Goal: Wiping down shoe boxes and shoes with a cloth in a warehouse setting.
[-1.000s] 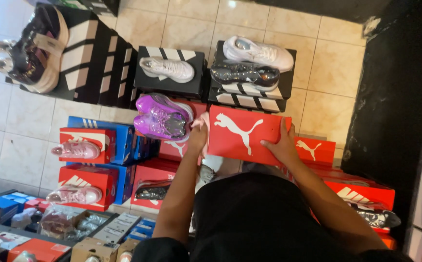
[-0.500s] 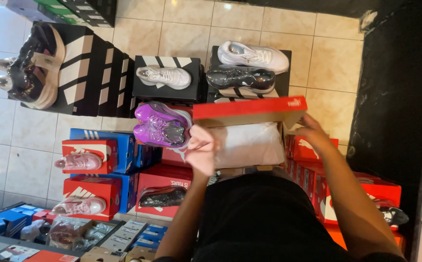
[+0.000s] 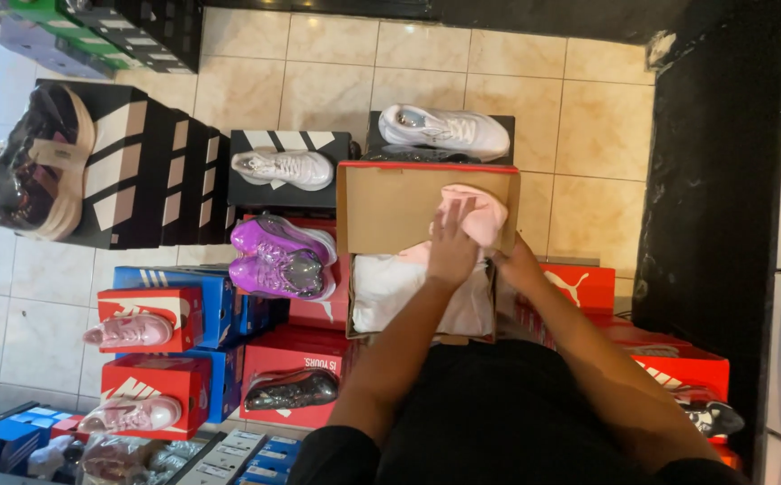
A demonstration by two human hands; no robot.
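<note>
An open red shoe box (image 3: pixel 390 211) stands in front of me with its cardboard lid raised. White tissue paper (image 3: pixel 390 286) fills the box, and a pink shoe (image 3: pixel 487 211) lies at its upper right. My left hand (image 3: pixel 451 251) rests on the pink shoe, fingers curled over it. Against the box's right side, my right hand (image 3: pixel 520 268) grips the edge. Part of the shoe is hidden under my left hand.
Purple sneakers (image 3: pixel 282 260) sit on red boxes left of the open box. White sneakers (image 3: pixel 287 168) (image 3: pixel 444 130) rest on black striped boxes behind. Pink shoes (image 3: pixel 130 330) lie on red and blue boxes at the left. A dark wall (image 3: pixel 705 224) runs along the right.
A second ago both hands held the closed red box. The lid has swung up, and my left hand has moved inside onto the pink shoe.
</note>
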